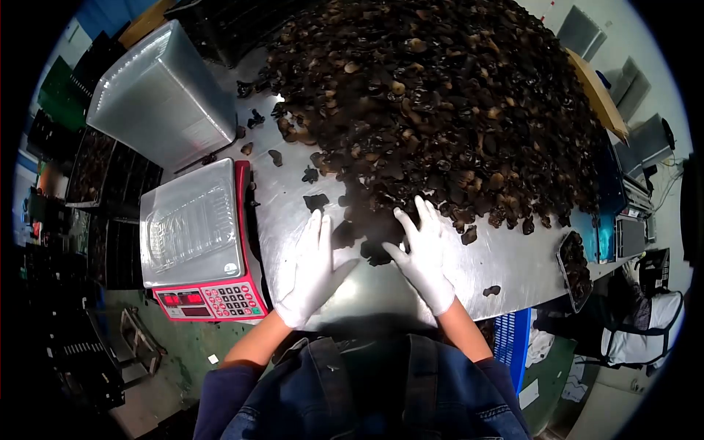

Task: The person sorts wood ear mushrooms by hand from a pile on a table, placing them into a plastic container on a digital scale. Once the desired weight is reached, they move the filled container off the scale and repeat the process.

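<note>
Head view, mushroom pile [433, 110]: heaped high over far middle and far right of metal table [506, 257]; could slump toward near side, most likely if dug out low at the foot.
Loose mushrooms [375, 251]: dark, thin, lying between both hands at near foot of pile; could slip past fingertips or scatter sideways if swept fast, slick-looking metal being the likely cause; could drop off near edge if drawn too far.
Scale [213, 301]: close on left of left wrist, clear plastic [192, 227] on top; could be nudged, and its reading upset, by a wide swing of left arm. Red digits too blurred to read.
Tray stack [165, 103]: tall, far left beyond scale; could topple if knocked.
Filled tray [576, 271]: at right edge of table; could tip or shed mushrooms if bumped, given the place so near the edge.
Left hand [312, 268]: white-gloved, fingers straight and close together, thumb apart, gripping nothing; one mushroom just beyond fingertips, others to the right.
Right hand [427, 260]: white-gloved, fingers spread, gripping nothing; loose mushrooms just left of thumb, pile just beyond fingertips. Touching or only near, cannot tell.
Stray mushroom [492, 290]: alone, right of right hand, well apart from pile.
</note>
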`<state>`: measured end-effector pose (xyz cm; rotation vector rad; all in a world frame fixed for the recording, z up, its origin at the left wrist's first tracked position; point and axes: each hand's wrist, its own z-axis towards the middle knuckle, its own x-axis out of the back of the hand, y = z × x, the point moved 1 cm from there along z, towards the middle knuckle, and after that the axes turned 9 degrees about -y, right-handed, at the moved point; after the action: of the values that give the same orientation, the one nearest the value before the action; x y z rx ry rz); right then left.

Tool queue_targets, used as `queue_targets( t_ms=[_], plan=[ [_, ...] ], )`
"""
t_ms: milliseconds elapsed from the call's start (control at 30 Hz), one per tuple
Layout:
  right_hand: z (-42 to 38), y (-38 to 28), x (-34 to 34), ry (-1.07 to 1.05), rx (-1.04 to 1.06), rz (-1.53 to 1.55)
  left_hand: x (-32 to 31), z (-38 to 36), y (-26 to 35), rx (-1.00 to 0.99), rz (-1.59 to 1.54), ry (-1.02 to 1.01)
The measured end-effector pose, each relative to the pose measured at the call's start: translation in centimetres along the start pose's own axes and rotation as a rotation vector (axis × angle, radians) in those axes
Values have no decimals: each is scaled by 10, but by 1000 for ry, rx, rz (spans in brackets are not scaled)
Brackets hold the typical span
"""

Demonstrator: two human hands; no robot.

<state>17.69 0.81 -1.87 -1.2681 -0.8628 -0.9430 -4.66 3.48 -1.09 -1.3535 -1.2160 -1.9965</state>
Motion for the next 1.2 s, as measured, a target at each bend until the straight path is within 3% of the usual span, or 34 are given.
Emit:
queue_targets(
  t_ms=[67, 167, 233, 333, 433, 533, 667, 733, 800, 933, 1033, 1133, 1200],
  plan=[
    [-20, 18, 3, 81, 30, -50, 30, -9, 1, -43, -76, 44],
    [-42, 44, 7, 75, -52, -20, 101, -8, -10, -44, 152, 194],
    [-44, 47, 11, 158, -98, 51, 140, -6, -29, 51, 228, 196],
    [-24, 24, 11, 284, -65, 71, 151, -27, -78, 219, 132, 242],
    [3, -13, 6, 204, 6, 19, 138, -45, -97, 255, 359, 269],
    [14, -35, -12, 46, 119, -146, 130, -57, -102, 343, 368, 190],
    [-8, -46, -29, -69, 316, -291, 139, -46, -56, 217, 274, 355],
    [-26, -49, -25, -66, 341, -334, 117, -36, -32, 78, 84, 258],
    [-45, -46, -19, -160, 323, -237, 79, -19, -8, 70, -167, -22],
    [-80, -33, -9, -143, 269, -147, -5, -3, 0, 72, -299, -168],
    [-99, -4, -9, -86, 202, -71, -18, -12, 8, -19, -258, -152],
    [-92, 0, 1, 110, 58, 192, -11, -25, 7, -80, -253, -142],
    [-69, 0, 7, 196, -17, 193, -9, -18, 3, -76, -269, -64]
  ],
)
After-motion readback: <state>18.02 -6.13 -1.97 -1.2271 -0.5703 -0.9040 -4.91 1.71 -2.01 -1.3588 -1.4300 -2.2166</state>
